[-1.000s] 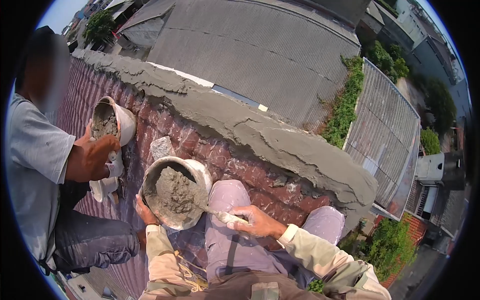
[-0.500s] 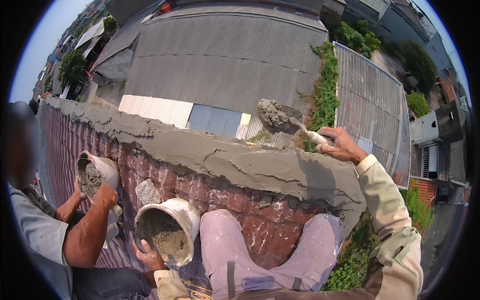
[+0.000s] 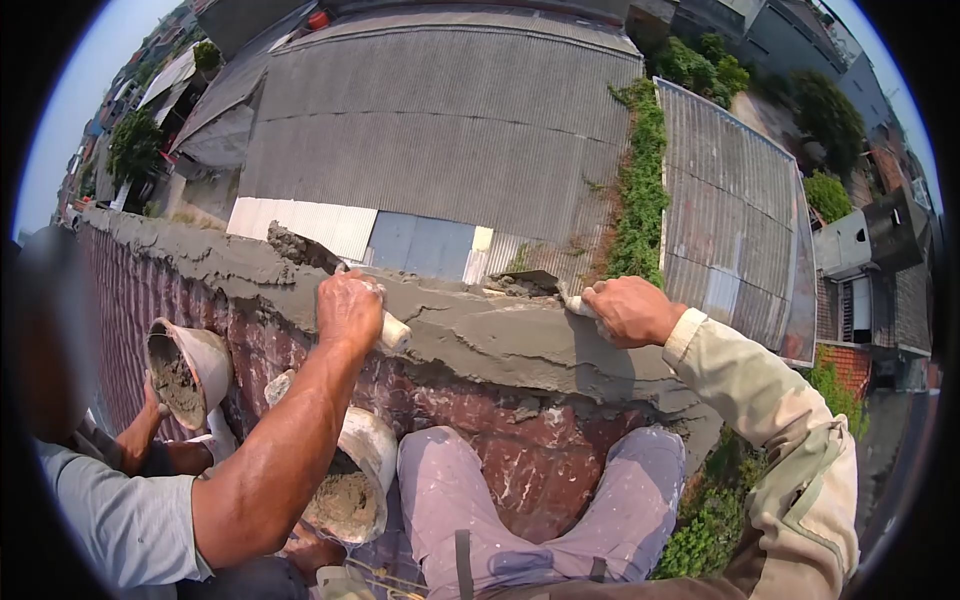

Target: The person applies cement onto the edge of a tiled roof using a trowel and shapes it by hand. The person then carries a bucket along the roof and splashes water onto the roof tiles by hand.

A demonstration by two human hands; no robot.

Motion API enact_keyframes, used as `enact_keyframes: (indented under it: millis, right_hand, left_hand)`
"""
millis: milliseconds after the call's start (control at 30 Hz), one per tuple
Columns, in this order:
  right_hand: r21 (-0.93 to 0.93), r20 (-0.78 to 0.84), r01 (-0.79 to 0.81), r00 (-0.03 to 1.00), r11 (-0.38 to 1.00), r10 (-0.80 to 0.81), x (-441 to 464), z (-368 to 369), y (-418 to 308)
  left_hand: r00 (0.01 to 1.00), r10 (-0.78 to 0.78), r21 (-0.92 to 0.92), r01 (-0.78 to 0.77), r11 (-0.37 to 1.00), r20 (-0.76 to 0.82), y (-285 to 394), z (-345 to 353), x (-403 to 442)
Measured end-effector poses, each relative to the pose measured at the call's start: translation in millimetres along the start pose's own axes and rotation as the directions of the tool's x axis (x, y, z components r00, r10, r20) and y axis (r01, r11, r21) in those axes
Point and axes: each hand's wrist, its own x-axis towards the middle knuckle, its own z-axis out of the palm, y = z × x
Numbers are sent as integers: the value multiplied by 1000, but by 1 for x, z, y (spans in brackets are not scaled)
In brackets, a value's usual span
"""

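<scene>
My right hand (image 3: 637, 312) is closed around the handle of a trowel (image 3: 574, 302). The trowel's blade is at the top of the wall, against the wet mortar (image 3: 500, 335). Low on the left, my left hand (image 3: 306, 552) is at a tilted bucket (image 3: 370, 450) with grey mortar (image 3: 345, 500) inside. A co-worker's forearm covers most of that hand, and its fingers are hidden. The co-worker's hand (image 3: 350, 310) grips another trowel (image 3: 395, 332), whose mortar-loaded blade is over the wall top.
The co-worker (image 3: 110, 510) sits close on my left, holding a second bucket (image 3: 205, 365) of mortar. Reddish ridged surface (image 3: 500, 450) lies below the mortar band. Beyond the wall are lower corrugated roofs (image 3: 430, 130) and green plants (image 3: 640, 190).
My right hand has brought the trowel down and left onto the wall top; its big mortar load no longer shows. The co-worker's arm has reached across with a loaded trowel, covering my left hand.
</scene>
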Motion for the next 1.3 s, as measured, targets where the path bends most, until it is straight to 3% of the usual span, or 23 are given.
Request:
enact_keyframes:
  millis: [133, 200, 267, 367, 467, 600, 700, 833, 967, 1167, 1300]
  right_hand:
    - [-167, -24, 29, 999, 986, -33, 2, 2, -35]
    - [-208, -104, 73, 990, 975, -97, 7, 6, -47]
    - [-236, -86, 64, 993, 970, -86, 8, 11, -50]
    - [-240, -92, 83, 990, 967, -107, 8, 7, -59]
    - [-277, -95, 82, 989, 957, -112, 7, 11, -66]
    - [-298, -109, 27, 992, 954, -62, 8, 18, -73]
    - [-289, -88, -5, 996, 957, -21, 3, 14, -67]
    - [-270, -126, 64, 987, 961, -101, -4, 17, -51]
    - [-264, -138, 37, 988, 964, -75, -9, 25, -48]
    - [-298, -136, 33, 988, 954, -77, -16, 25, -53]
    - [-218, -116, -63, 993, 974, 38, -19, 23, -61]
  left_hand:
    - [992, -115, 152, 107, 983, 47, -10, 12, -2]
    - [1000, -19, 336, 13, 942, 15, -36, 37, -3]
    - [990, -114, 36, 118, 992, -84, -49, 51, 2]
    - [990, -135, -111, 128, 985, -51, -58, 53, 2]
    - [993, -122, -238, 118, 964, -1, -19, 28, -2]
    - [996, -90, -202, 86, 976, -13, -6, 23, -3]
    - [997, -39, -321, 18, 947, -59, -5, 28, -3]
    - [998, 7, -300, -28, 953, -70, -12, 25, -1]
    - [992, 92, -215, -108, 971, -85, -22, 23, 0]
    - [995, 79, -175, -90, 981, -66, -20, 20, 1]
    - [994, 30, -205, -51, 977, -104, -4, 22, -5]
